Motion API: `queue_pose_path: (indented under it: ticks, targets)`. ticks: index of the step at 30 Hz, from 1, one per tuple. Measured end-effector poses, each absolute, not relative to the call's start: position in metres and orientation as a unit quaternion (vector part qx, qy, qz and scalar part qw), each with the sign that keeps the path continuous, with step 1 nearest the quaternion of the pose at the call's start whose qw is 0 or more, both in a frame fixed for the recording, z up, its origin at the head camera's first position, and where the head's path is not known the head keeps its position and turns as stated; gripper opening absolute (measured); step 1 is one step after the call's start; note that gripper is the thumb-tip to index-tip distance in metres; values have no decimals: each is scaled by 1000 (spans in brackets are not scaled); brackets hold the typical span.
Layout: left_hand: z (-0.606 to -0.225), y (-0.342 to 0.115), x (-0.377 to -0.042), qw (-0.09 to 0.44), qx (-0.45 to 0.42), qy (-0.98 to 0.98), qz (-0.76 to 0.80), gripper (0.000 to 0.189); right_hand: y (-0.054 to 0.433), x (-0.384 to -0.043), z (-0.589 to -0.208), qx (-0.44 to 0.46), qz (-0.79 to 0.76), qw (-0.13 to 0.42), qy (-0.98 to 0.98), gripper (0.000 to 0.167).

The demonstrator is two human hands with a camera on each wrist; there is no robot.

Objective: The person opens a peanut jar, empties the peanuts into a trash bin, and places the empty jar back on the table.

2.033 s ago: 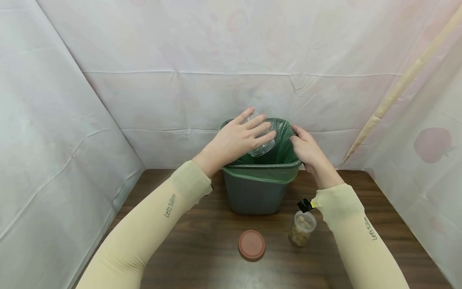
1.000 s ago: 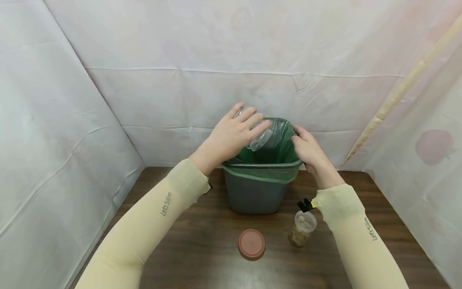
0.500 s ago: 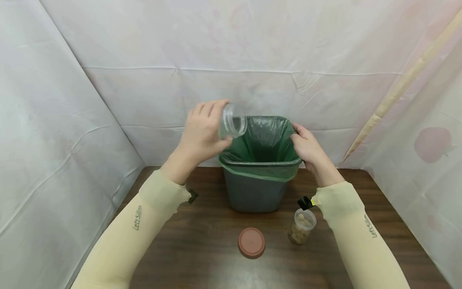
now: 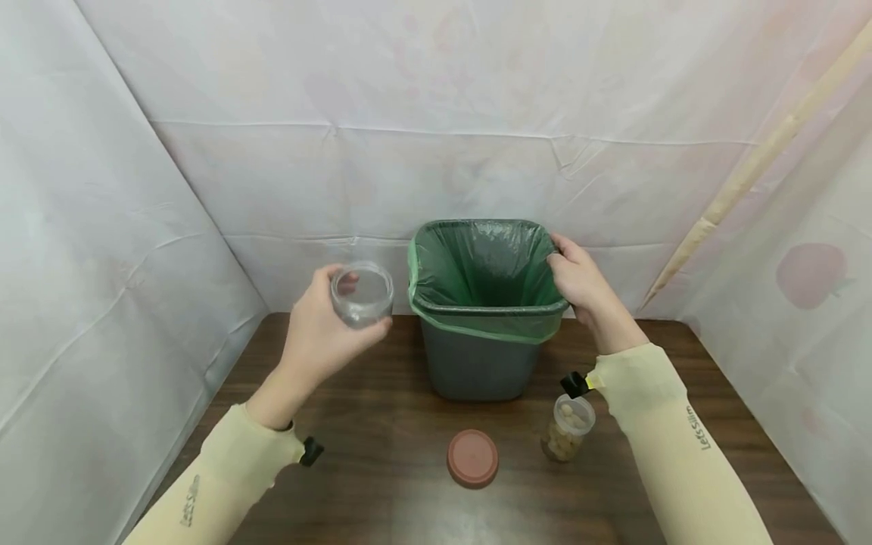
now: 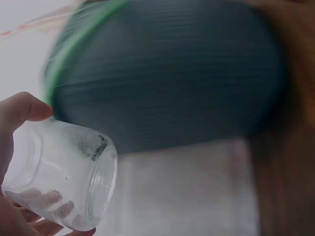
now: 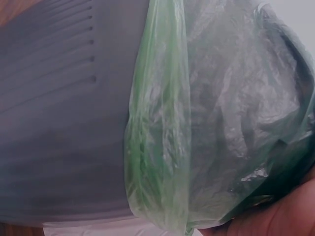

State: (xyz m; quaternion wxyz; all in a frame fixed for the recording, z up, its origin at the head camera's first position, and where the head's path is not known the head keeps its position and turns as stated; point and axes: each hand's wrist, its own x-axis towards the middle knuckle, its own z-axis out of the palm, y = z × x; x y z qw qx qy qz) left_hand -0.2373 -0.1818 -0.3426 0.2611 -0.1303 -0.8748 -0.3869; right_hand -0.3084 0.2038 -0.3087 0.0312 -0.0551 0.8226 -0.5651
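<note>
My left hand (image 4: 319, 333) grips a clear, lidless jar (image 4: 363, 297) to the left of the bin, its mouth tipped up toward the head camera. In the left wrist view the thumb and fingers wrap the jar (image 5: 64, 172), and small dark specks cling inside near its base. My right hand (image 4: 579, 284) pinches the right rim of the grey bin (image 4: 482, 367), over the green bin liner (image 4: 504, 261). The right wrist view shows the liner (image 6: 160, 123) folded down outside the rim, with part of the hand at the lower right corner.
A reddish-brown round lid (image 4: 473, 458) lies on the dark wooden table (image 4: 381, 469) in front of the bin. Right of it stands a small clear jar of pale round pieces (image 4: 568, 430), close to my right sleeve. White fabric walls (image 4: 286, 182) enclose the table.
My left hand has drawn the clear jar out from over the bin, leftward and down toward me, turning its mouth upward. The right hand stays on the rim.
</note>
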Motion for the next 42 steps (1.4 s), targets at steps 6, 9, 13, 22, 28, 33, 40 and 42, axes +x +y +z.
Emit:
queue_pose_path:
  ticks: [6, 9, 13, 22, 28, 33, 40, 42]
  targets:
    - [-390, -181, -216, 189, -150, -890, -387, 97, 206, -307, -307, -55, -564, 34, 823, 64]
    - [-407, -176, -208, 155, -165, -887, -403, 94, 206, -307, -306, -55, -564, 30, 824, 64]
    - [-427, -170, -200, 111, -174, -884, -420, 93, 206, -306, -305, -55, -561, 28, 826, 64]
    - [-461, -163, -189, 54, -156, -888, -429, 95, 206, -306, -305, -57, -561, 30, 825, 64]
    - [-474, -161, -185, 31, -142, -892, -428, 98, 207, -305, -304, -57, -559, 32, 827, 64]
    - [-480, -160, -182, 16, -137, -894, -427, 99, 207, -304, -304, -59, -561, 33, 825, 64]
    - [-487, -159, -181, 10, -135, -895, -425, 100, 206, -305, -304, -59, -562, 34, 824, 64]
    - [-489, -159, -181, 7, -137, -895, -425, 99, 206, -304, -304, -57, -562, 34, 824, 64]
